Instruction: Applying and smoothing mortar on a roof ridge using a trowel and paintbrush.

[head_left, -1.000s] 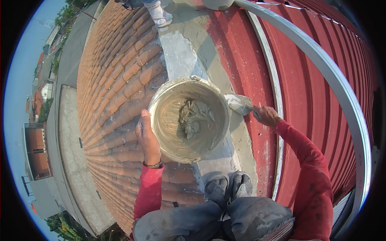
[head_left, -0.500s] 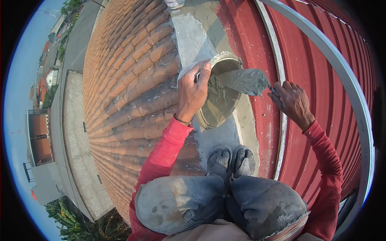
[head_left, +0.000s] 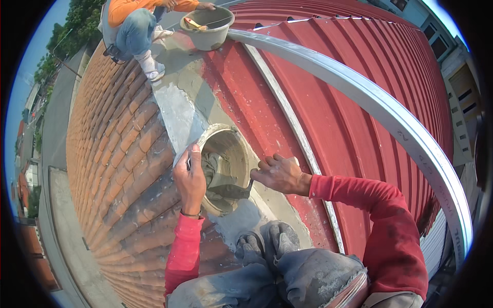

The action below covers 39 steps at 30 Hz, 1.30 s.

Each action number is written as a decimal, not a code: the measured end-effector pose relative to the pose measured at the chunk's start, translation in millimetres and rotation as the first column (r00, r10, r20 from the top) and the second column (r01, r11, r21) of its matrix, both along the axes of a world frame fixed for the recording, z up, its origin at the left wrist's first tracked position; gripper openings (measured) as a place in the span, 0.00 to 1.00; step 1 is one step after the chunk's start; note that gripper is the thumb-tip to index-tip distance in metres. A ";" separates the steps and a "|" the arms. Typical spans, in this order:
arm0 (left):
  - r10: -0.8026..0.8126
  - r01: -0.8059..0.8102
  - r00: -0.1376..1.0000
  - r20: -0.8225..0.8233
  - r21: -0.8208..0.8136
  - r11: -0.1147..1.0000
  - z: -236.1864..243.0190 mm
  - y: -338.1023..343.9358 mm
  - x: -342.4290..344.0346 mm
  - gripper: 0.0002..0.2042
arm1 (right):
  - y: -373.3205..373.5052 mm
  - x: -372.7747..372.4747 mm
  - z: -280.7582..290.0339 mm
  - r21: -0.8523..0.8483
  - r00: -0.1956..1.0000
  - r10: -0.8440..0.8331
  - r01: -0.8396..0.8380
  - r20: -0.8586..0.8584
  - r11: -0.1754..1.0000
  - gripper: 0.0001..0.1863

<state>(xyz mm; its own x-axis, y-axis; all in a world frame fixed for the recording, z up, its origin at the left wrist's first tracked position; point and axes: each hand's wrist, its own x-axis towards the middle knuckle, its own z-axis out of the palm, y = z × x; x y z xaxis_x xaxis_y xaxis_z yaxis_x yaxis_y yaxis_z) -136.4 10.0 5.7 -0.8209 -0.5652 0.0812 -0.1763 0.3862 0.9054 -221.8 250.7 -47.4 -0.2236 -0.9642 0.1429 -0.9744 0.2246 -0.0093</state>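
A bucket [head_left: 240,155] lies tilted on the cemented strip in front of my feet, its mouth toward me. Grey wet mortar [head_left: 209,169] sits inside it. My left hand [head_left: 190,177] is closed on the bucket's left rim, thumb uppermost. My right hand [head_left: 281,173] is closed round the handle of a trowel [head_left: 232,191], most of the handle hidden by the fingers. The trowel's mortar-coated blade reaches into the lower part of the bucket, near the mortar.
Clay roof tiles [head_left: 123,169] slope away on the left, red metal roofing [head_left: 354,118] on the right. A long metal channel [head_left: 390,110] arches across the right. Ahead, a co-worker in an orange top [head_left: 131,23] crouches beside another bucket [head_left: 208,38], a hand on its rim.
My right hand has lowered the mortar-laden trowel from the bucket's mouth into the bucket. My left hand keeps its hold. The view has swung, bringing the co-worker and second bucket into sight.
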 end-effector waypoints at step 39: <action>0.103 -0.110 0.992 0.071 0.098 0.989 -1.5 -86.8 56.2 0.25 | 20.0 -32.0 -176.5 0.119 0.279 -0.321 0.559 0.905 0.821 0.20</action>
<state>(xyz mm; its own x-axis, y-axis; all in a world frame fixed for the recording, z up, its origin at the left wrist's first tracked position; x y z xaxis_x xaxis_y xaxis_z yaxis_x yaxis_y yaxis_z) -80.1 -76.8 4.1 -0.7572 -0.6524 -0.0329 -0.2717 0.2688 0.9241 -253.8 270.7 -223.9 -0.7128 -0.6520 -0.2584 -0.1392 0.4926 -0.8591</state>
